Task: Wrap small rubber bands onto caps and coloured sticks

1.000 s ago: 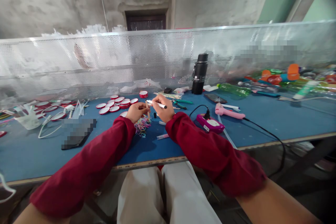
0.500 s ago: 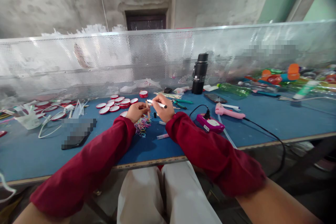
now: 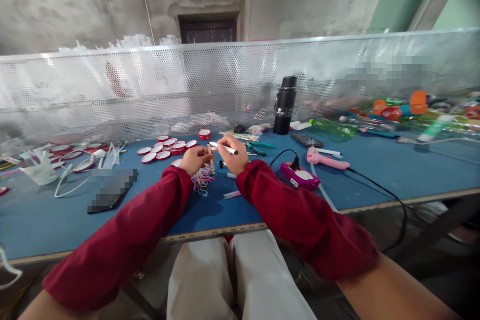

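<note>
My right hand grips a white marker pen with a black end, its tip pointing left. The tip is at a flat wooden stick, which my left hand pinches upright between thumb and fingers. Whether the tip touches the wood I cannot tell. A black pen cap stands on the table between the hands. Below my left hand lies a tangle of coloured rubber bands. Beside my right wrist is a pinkish clear tube.
Red-rimmed round lids lie behind my left hand. A phone is at left. On the right are a purple power box, a pink glue gun with a cord, and a black flask. Green-handled pliers lie behind my right hand.
</note>
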The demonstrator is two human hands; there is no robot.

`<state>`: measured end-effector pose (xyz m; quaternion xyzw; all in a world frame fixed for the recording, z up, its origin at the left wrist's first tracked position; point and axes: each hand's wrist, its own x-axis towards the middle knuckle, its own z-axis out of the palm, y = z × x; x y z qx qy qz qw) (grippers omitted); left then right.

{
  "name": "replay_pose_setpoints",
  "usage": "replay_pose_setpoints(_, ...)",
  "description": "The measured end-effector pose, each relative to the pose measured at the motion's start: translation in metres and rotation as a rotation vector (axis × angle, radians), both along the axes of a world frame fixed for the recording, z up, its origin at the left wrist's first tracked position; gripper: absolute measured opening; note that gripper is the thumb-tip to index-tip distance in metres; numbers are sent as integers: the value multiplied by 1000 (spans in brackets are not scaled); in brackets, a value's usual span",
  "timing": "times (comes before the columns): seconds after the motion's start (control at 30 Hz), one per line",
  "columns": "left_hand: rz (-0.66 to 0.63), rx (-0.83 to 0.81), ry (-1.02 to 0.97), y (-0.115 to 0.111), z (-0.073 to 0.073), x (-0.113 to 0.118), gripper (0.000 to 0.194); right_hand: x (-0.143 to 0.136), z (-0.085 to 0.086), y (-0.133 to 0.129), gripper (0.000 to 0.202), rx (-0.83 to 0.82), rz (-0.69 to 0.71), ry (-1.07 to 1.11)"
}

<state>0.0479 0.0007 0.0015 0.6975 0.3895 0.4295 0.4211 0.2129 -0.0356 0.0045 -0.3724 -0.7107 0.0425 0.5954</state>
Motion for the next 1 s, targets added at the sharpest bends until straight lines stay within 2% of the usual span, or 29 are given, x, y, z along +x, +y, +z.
replay_pose_setpoints(1.0, -19, 11, 0, 3, -1, -1, 32, -1, -1, 0, 11, -4, 50, 4)
